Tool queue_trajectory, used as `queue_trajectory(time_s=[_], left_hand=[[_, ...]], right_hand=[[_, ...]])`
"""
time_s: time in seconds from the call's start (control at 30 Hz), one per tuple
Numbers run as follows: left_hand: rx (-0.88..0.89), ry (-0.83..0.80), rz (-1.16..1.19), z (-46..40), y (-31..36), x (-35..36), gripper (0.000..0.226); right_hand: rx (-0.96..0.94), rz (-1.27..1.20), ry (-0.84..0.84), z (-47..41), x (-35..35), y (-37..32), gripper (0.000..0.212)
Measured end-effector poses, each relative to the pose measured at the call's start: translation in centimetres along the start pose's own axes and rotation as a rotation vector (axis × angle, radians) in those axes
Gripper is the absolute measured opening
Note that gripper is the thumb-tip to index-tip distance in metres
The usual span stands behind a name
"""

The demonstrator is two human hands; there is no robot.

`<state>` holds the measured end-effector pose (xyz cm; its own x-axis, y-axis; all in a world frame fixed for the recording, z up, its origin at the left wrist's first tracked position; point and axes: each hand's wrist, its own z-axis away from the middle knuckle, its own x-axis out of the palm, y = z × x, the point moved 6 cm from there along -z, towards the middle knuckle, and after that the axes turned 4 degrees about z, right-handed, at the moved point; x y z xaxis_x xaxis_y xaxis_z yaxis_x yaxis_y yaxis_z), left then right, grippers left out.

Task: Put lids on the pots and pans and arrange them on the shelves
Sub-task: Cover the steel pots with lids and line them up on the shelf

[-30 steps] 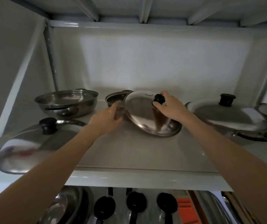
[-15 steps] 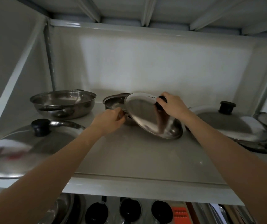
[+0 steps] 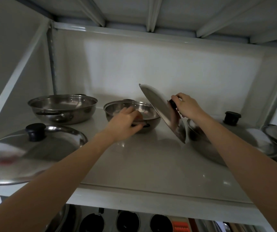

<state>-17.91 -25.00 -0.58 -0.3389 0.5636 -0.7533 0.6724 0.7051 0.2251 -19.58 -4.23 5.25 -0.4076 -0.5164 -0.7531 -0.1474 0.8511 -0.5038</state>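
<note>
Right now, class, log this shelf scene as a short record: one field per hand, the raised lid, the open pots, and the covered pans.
left hand: grips the near handle of the middle pot
right hand: holds the raised lid by its black knob
raised lid: steeply tilted, right of the middle pot
open pots: middle pot; larger pot back left
covered pans: left pan lid; right pan lid
shelf: white
</note>
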Motion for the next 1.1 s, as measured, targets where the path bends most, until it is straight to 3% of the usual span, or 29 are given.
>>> queue_trajectory(time_s=[0.1,0.27,0.5,0.63,0.7,0.83,0.97,1.1], left_hand=[[-0.013,-0.116,-0.025,-0.2,0.8,1.6,0.033],[-0.026,-0.060,0.002,0.3,0.8,0.5,0.031],[-0.301,0.032,-0.134,2.7,-3.5,-3.2,0.044],[-0.332,0.090,-0.016,4.1,-5.8,-4.7,0.018],[-0.404,0.095,0.011,4.5,-6.8,-5.0,0.034],[-0.708,0.038,0.108,5.0,-8.3,-4.7,0.066],[-0.902,-0.044,0.163,4.9,-10.5,-3.5,0.053],[-0.942,0.040,0.382,4.2,-11.7,-2.7,0.048]], right_hand=[[0.003,-0.028,0.009,-0.3,-0.2,0.4,0.038],[-0.006,-0.041,0.013,-0.5,-0.2,0.5,0.037],[-0.063,-0.045,0.041,-0.9,0.1,-1.3,0.037],[-0.093,-0.042,0.055,-1.2,0.7,-2.7,0.036],[-0.102,-0.044,0.054,-1.4,1.1,-3.2,0.035],[-0.131,-0.028,0.058,-1.9,1.8,-4.3,0.033],[-0.160,-0.017,0.043,-2.7,2.7,-5.1,0.031],[-0.197,0.013,0.016,-3.5,3.8,-5.9,0.029]])
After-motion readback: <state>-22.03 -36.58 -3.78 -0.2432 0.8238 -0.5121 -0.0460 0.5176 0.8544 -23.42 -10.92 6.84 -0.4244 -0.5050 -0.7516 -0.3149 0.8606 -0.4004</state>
